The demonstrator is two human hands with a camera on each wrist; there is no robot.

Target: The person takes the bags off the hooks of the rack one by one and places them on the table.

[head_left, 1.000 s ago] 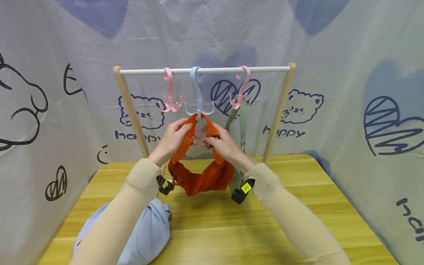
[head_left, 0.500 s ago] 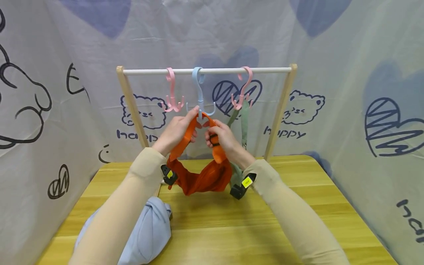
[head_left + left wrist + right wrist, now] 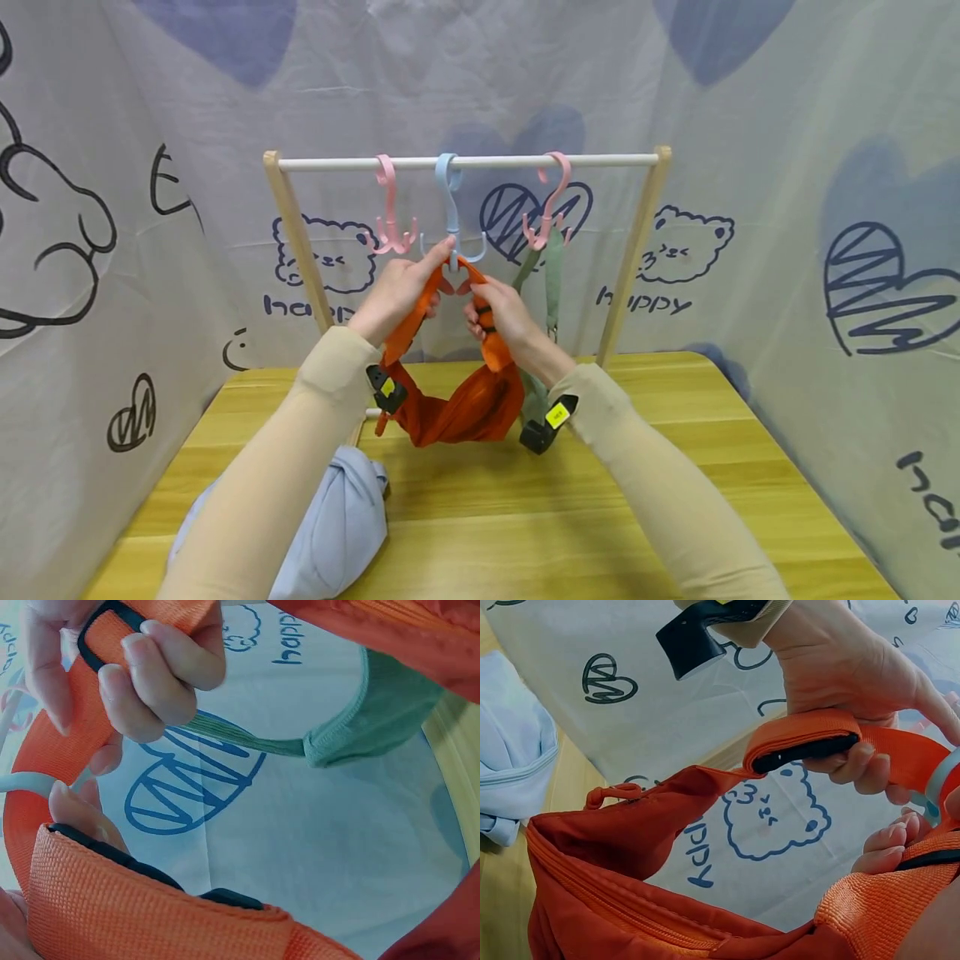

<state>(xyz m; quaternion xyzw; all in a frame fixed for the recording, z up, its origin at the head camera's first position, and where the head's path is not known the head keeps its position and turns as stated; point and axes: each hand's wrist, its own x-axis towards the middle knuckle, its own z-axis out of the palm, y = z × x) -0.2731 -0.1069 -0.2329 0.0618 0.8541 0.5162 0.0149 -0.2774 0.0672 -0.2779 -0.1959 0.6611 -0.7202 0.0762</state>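
Note:
An orange sling bag [image 3: 468, 412] with a zipper hangs below its webbing strap [image 3: 41, 761]. The strap's top bend lies in a prong of the light blue hook [image 3: 452, 208]; whether its weight rests there I cannot tell. My left hand [image 3: 397, 292] grips the strap's left side, thumb up against the prong. On the other side my right hand [image 3: 510, 312] holds the strap with curled fingers, near a black slider buckle [image 3: 94, 641]. In the right wrist view, a folded strap section with a black buckle [image 3: 806, 752] lies in the left hand.
A wooden rack with a white bar [image 3: 315, 163] carries a left pink hook [image 3: 387, 204] and a right pink hook [image 3: 556, 196]. From the right one hangs a green bag by its strap [image 3: 552, 279]. A light blue bag [image 3: 341, 517] lies on the wooden table [image 3: 585, 517], front left.
My left thumb has risen to the blue hook's prong, and my right fingers have curled further round the strap. Over the last half second the hands barely moved; the bag swung slightly.

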